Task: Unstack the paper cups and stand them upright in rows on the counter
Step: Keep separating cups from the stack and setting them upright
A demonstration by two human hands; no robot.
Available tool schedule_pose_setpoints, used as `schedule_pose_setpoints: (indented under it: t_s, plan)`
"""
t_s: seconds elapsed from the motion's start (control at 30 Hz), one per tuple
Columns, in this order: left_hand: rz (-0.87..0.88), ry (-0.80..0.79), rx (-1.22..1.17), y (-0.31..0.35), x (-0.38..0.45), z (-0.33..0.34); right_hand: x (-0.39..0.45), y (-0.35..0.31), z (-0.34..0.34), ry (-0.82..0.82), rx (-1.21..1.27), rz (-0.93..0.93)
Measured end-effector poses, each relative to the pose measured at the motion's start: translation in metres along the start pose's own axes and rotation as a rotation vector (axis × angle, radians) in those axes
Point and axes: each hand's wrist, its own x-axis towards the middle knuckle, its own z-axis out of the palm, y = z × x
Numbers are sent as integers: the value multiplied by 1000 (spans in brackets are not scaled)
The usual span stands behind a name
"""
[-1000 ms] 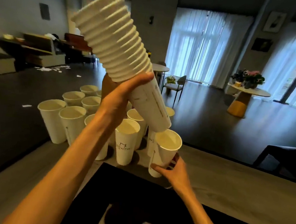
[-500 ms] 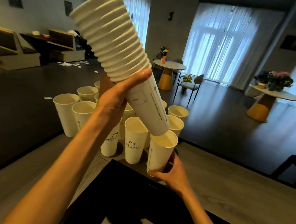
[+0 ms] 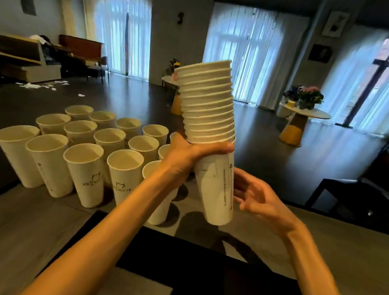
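In the centre of the frame, the left hand (image 3: 189, 152) is gripping a tall nested stack of white paper cups (image 3: 210, 130), fingers and thumb curling round it just below the ribbed rims, holding it nearly upright above the grey wooden counter (image 3: 322, 240). The right hand (image 3: 258, 200) is hovering just right of the stack's bottom cup, fingers loosely spread and holding nothing. At the left, single white paper cups (image 3: 86, 153) are standing upright in rows on the counter.
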Motion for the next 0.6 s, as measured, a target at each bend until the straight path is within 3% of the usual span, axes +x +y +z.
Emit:
schedule_pose_setpoints:
  t_s: [0.1,0.27,0.4,0.6]
  plan:
    - [12,-5,55,-4,-1,8,5,-2,2,103,-302,34]
    - [47,133,194,-4,6,9,28,9,11,228,-394,-25]
    - [-46,289,-1,6,16,-3,55,42,2,346,-537,-16]
    - [209,456,-350,53,43,-51,111,116,-14,533,-325,171]
